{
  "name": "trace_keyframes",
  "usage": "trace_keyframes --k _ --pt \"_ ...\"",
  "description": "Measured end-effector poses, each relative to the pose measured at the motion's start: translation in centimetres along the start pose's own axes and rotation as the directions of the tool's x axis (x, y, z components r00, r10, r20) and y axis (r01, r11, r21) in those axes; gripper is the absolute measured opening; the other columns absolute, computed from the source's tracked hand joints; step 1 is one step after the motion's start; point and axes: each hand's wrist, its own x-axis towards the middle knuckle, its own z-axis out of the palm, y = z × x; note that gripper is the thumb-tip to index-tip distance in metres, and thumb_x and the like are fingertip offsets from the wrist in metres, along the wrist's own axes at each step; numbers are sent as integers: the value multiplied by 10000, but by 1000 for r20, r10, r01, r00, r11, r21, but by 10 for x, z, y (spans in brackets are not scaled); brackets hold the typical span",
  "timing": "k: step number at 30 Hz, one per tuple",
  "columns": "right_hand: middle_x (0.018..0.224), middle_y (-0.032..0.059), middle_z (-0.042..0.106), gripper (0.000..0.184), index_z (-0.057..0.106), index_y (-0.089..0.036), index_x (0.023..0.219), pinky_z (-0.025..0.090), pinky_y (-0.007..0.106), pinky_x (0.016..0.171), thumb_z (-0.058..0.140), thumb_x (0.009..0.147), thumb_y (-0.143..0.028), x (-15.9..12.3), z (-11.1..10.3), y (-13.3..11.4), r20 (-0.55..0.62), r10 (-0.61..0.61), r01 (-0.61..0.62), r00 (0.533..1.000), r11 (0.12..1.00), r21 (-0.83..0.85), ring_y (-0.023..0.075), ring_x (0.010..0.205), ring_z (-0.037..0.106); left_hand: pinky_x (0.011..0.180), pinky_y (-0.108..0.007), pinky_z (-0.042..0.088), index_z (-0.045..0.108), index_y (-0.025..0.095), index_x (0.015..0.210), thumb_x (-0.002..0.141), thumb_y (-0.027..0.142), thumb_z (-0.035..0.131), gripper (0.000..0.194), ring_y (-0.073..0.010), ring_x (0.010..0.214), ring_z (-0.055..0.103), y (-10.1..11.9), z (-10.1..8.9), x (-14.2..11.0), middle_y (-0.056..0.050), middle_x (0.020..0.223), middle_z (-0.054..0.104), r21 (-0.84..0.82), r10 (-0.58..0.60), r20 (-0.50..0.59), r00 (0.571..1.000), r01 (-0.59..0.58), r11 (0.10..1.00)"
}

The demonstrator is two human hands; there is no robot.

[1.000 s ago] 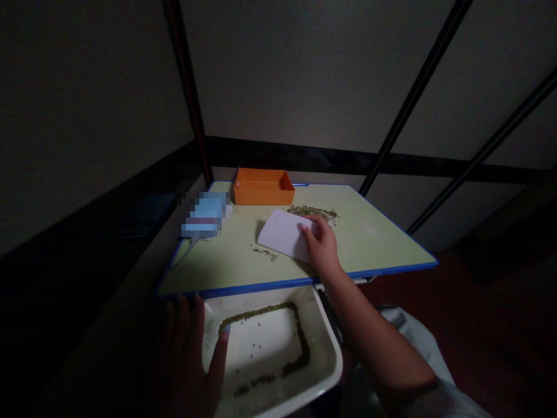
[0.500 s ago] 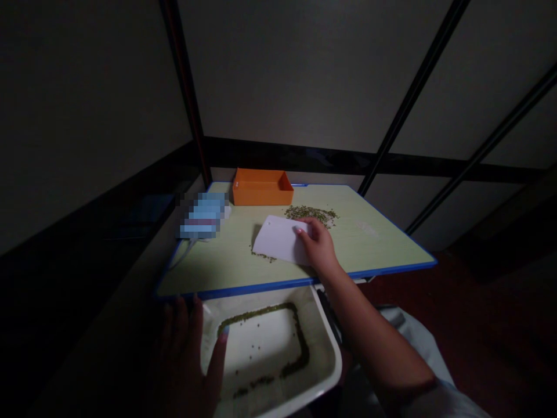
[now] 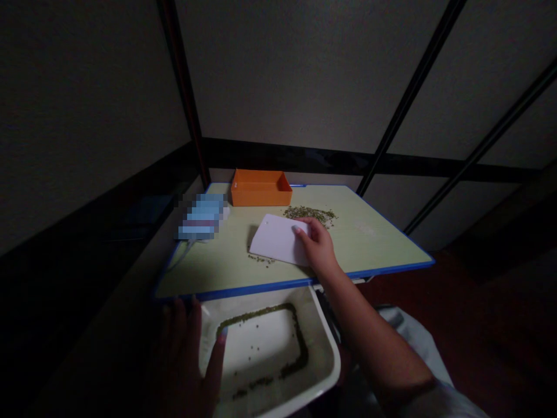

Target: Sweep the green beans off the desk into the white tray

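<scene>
My right hand (image 3: 319, 247) grips a white plastic scraper (image 3: 278, 238), thumb on its near face. The scraper is tilted over the table, with a small scatter of green beans (image 3: 261, 259) by its lower left edge. Behind it lies a larger spread of the small green beans (image 3: 311, 215), partly hidden by my fingers. My left hand (image 3: 191, 348) holds the left side of a white basin (image 3: 326, 348), thumb inside the wall and fingers at the far left corner; much of this hand is in shadow. Green beans line the edges of the basin's floor.
An orange open box (image 3: 261, 194) stands at the table's back. A blurred light-blue package (image 3: 202, 216) lies on the left. The pale green table (image 3: 374, 249) has a blue edge, and the basin sits just below its front. Panelled walls (image 3: 287, 75) rise close behind.
The scraper has shifted slightly left, its left edge tipping a little over the small scatter of beans. My left hand and the basin stay nearly the same.
</scene>
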Motion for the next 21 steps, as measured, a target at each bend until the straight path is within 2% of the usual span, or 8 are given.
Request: trace_keyframes --k 4,8,12,15,17,21 --pt "964 41 731 235 672 -222 925 486 359 846 688 736 -363 2 0 1 -22 29 -28 999 999 38 228 912 648 1174 -572 365 349 135 1463 898 535 294 695 -323 1511 258 -1 1 -1 -182 1581 356 19 22 -31 999 -21 1000" --pt "943 41 731 229 673 -219 902 490 359 848 695 721 -357 3 0 1 -18 27 -26 999 999 35 229 910 647 1187 -558 348 291 158 1494 894 513 338 698 -311 1526 219 -3 3 -2 -166 1605 319 46 45 0 999 -45 998" --pt "946 43 730 230 678 -220 911 490 362 851 687 729 -359 3 0 0 -18 31 -31 999 999 12 228 900 645 1180 -557 360 307 154 1486 891 533 307 705 -306 1513 260 -3 4 0 -164 1583 363 31 30 -21 999 -29 999" --pt "916 36 724 232 673 -221 904 495 347 810 682 730 -374 3 0 1 -54 44 -43 998 999 27 226 874 641 1154 -598 374 324 132 1474 892 529 299 705 -332 1491 306 -4 4 1 -197 1561 386 49 32 -49 998 -30 998" --pt "899 30 722 224 674 -223 904 496 335 776 676 737 -373 4 0 2 -87 47 -44 995 999 32 224 854 637 1122 -664 370 281 131 1492 893 515 315 712 -371 1489 296 -8 6 1 -225 1561 371 93 20 -59 998 -15 996" --pt "902 27 723 211 683 -222 927 489 318 742 648 768 -356 4 2 2 -134 27 -23 991 999 35 216 837 634 1073 -703 384 210 149 1518 886 498 373 740 -401 1490 279 -23 11 2 -243 1557 365 179 75 -23 997 -70 981"
